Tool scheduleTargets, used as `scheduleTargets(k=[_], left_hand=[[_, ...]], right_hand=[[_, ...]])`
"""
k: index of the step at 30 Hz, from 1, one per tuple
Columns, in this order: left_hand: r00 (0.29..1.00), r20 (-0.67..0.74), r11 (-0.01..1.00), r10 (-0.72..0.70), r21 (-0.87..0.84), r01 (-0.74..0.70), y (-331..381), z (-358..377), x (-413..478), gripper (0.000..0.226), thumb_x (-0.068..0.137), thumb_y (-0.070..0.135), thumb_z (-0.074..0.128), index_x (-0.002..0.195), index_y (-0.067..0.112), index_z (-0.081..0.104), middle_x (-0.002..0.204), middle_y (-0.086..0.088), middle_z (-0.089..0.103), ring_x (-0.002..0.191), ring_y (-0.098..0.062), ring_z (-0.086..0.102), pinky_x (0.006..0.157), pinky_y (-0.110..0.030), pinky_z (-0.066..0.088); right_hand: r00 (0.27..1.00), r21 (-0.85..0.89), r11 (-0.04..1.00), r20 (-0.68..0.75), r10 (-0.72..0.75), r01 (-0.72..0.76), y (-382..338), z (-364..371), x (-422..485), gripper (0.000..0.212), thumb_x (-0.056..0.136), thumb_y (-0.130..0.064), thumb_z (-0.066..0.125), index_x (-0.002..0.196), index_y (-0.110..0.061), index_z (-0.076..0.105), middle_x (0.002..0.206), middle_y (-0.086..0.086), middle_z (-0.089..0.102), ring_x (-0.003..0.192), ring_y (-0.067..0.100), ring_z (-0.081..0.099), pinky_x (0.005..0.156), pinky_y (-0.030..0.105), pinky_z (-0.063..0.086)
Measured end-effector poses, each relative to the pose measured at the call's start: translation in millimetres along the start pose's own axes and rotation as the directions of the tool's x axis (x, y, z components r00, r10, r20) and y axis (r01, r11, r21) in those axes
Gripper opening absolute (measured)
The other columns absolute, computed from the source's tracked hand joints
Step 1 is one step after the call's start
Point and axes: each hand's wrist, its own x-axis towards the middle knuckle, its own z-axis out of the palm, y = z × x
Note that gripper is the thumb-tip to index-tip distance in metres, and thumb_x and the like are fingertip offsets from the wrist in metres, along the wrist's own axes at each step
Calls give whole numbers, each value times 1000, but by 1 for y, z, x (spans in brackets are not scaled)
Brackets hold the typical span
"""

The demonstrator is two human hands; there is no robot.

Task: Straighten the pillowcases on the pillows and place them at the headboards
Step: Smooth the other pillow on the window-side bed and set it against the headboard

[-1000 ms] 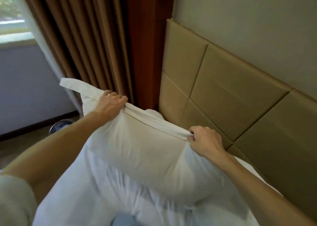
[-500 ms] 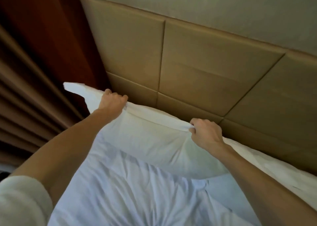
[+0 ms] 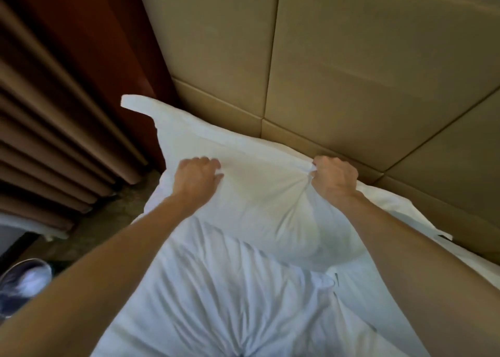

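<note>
A white pillow (image 3: 265, 194) in a white pillowcase lies at the head of the bed, its far edge against the tan padded headboard (image 3: 338, 64). A loose flap of the case sticks out at the pillow's far left corner. My left hand (image 3: 198, 176) grips the fabric on the pillow's left part. My right hand (image 3: 334, 179) is clenched on a bunched fold of the case on the right, with creases radiating from it.
A rumpled white duvet (image 3: 230, 302) covers the bed in front of the pillow. Brown pleated curtains (image 3: 54, 118) and a reddish wood panel (image 3: 108, 31) stand to the left. A shoe (image 3: 24, 283) shows on the floor at lower left.
The pillow has come down from being held upright and now lies against the headboard. Both hands have shifted from its top seam onto its upper face, still gripping the case.
</note>
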Motion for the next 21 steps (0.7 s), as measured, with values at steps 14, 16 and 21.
scheduleTargets(k=[14, 16, 21], left_hand=[[768, 522, 627, -372, -469, 623, 144, 36, -59, 81, 87, 74, 42, 135, 9, 54, 133, -8, 60, 123, -32, 55, 104, -41, 44], [753, 526, 588, -394, -486, 647, 150, 28, -47, 91, 80, 82, 41, 127, 5, 57, 125, -12, 63, 116, -34, 58, 101, -44, 46], [677, 532, 509, -508, -449, 734, 147, 50, -41, 103, 63, 91, 40, 115, 4, 59, 111, -16, 67, 103, -37, 63, 93, -50, 52]], right_hand=[[913, 266, 914, 188, -361, 306, 76, -45, -26, 45, 89, -41, 64, 129, -25, 51, 127, -2, 59, 114, 23, 56, 88, 39, 48], [897, 234, 915, 225, -380, 329, 101, -62, -36, 51, 84, -45, 68, 129, -26, 50, 128, -3, 58, 115, 22, 54, 90, 39, 48], [887, 89, 959, 366, -282, 268, 152, -60, -64, 61, 70, -61, 72, 119, -30, 51, 110, -7, 62, 97, 20, 58, 79, 41, 52]])
